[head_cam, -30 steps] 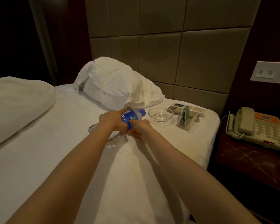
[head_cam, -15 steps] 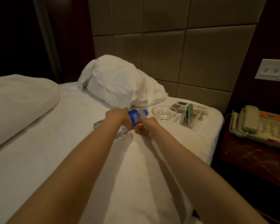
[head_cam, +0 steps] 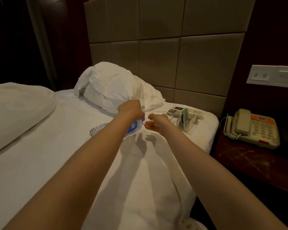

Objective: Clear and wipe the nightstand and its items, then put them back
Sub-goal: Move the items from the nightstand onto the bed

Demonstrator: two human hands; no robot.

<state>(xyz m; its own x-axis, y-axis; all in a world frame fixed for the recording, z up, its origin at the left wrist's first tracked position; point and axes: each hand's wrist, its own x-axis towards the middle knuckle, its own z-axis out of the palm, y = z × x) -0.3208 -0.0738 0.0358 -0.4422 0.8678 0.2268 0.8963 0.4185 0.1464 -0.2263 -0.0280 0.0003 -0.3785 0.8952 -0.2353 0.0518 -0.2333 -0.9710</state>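
Bed [head_cam: 40, 163] under a white sheet is filling most of the frame, with a pillow [head_cam: 116, 87] leaning at its head edge. Nightstand [head_cam: 249, 163], dark and scuffed, is standing just beside the bed's right edge, a telephone [head_cam: 253, 128] sitting at its back. Water bottle [head_cam: 135, 127] is lying on its side near the bed's head-right corner, partly hidden by the left forearm. Left hand [head_cam: 130, 109] is hovering curled above the bottle's cap end; whether it is gripping anything cannot be told. Right hand [head_cam: 156, 123] is hanging with fingers loosely curled, holding nothing, in front of a glass bowl [head_cam: 168, 113]. Remote control [head_cam: 175, 111] and clear card holder [head_cam: 185, 123] are lying nearer the corner.
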